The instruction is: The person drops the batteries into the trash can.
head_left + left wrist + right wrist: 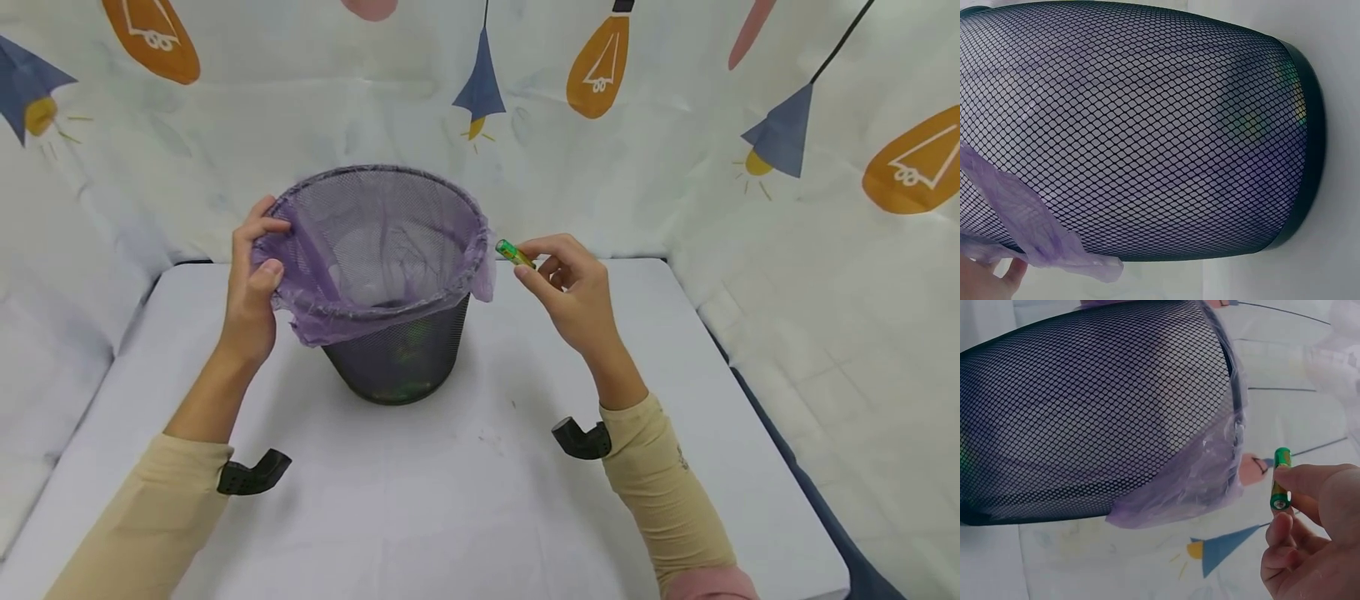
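Observation:
A black mesh wastebasket (408, 354) stands on the table, lined with a thin purple plastic bag (322, 321) folded over its rim. My left hand (251, 292) grips the left side of that rim, thumb outside and fingers over the bag. In the left wrist view only part of the hand (988, 278) shows, below the loose bag edge (1054, 240). Just right of the rim, my right hand (576, 292) pinches a small green and yellow battery (515, 252) between thumb and index finger. The right wrist view shows the battery (1281, 478) apart from the bag.
Blurred green and yellow shapes (1250, 122) show through the mesh near the bottom of the wastebasket. The white tabletop (450, 517) has a few tiny specks. Behind it hangs a pale cloth (300, 108) printed with lamps and bulbs.

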The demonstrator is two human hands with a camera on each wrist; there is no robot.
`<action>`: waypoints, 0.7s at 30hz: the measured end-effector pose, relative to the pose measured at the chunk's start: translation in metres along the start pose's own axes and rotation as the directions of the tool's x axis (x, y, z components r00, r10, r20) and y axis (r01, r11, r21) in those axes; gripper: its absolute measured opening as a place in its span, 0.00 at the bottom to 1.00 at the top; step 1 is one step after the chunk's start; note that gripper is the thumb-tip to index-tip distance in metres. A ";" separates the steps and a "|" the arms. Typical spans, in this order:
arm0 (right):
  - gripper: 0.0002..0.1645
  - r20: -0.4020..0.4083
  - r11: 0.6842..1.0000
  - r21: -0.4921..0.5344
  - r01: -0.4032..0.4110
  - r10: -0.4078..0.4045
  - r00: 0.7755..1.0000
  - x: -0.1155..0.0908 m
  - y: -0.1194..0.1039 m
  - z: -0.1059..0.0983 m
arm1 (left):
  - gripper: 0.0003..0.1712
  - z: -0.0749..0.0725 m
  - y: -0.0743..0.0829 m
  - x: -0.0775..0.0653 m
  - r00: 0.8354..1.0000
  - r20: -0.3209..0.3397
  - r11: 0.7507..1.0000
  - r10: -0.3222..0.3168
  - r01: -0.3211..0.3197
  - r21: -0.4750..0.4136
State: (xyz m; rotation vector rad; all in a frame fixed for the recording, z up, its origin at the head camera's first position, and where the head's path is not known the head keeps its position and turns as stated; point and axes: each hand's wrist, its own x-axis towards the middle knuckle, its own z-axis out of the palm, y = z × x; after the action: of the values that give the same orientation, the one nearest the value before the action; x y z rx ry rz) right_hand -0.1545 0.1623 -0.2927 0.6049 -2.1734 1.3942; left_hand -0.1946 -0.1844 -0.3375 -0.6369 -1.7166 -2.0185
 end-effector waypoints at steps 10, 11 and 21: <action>0.11 0.054 0.999 -0.024 0.036 -0.035 0.998 0.013 -0.008 0.009 | 0.23 -0.002 0.003 0.001 0.998 0.040 0.999 -0.040 0.039 0.024; 0.11 0.058 0.999 -0.028 0.042 -0.040 0.997 0.014 -0.009 0.011 | 0.23 -0.002 0.003 0.002 0.998 0.042 0.999 -0.042 0.041 0.028; 0.11 0.101 0.996 -0.012 0.090 -0.089 0.991 0.028 -0.013 0.030 | 0.23 -0.005 0.006 0.001 0.998 0.066 0.999 -0.025 0.024 0.028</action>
State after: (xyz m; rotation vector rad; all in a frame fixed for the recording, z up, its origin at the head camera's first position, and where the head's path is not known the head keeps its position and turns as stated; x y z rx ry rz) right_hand -0.1735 0.1271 -0.2774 0.7717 -2.2037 1.3244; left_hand -0.1921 -0.1904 -0.3333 -0.6842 -1.7949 -2.0081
